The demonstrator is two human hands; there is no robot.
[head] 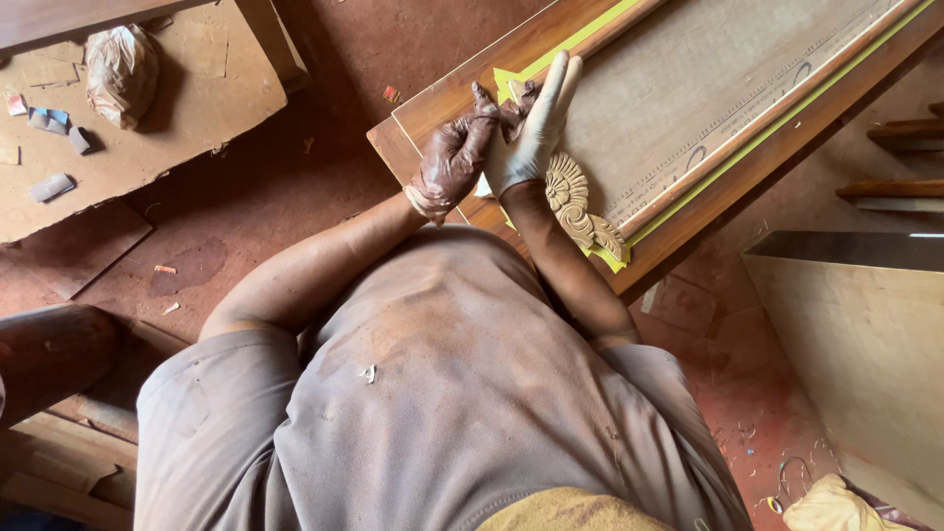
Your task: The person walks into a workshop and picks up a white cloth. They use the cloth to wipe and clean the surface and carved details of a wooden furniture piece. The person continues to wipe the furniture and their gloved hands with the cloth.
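Both my hands wear gloves and meet over the near end of a long wooden door panel (708, 88) edged with yellow tape. My left hand (454, 157), in a glove smeared brown, is shut on the fingertips of the other glove and pinches them. My right hand (534, 128), in a cleaner whitish glove, has its fingers stretched straight out along the panel. A pale carved wooden flower ornament (575, 202) lies on the panel just beside my right wrist. My grey shirt fills the lower middle of the view.
A plywood board (147, 108) at the upper left carries a crumpled bag (120, 71) and several sanding scraps. A wooden box (865, 334) stands at the right. A log (49, 354) lies at the left. A yellow cloth (836, 506) sits on the red dusty floor.
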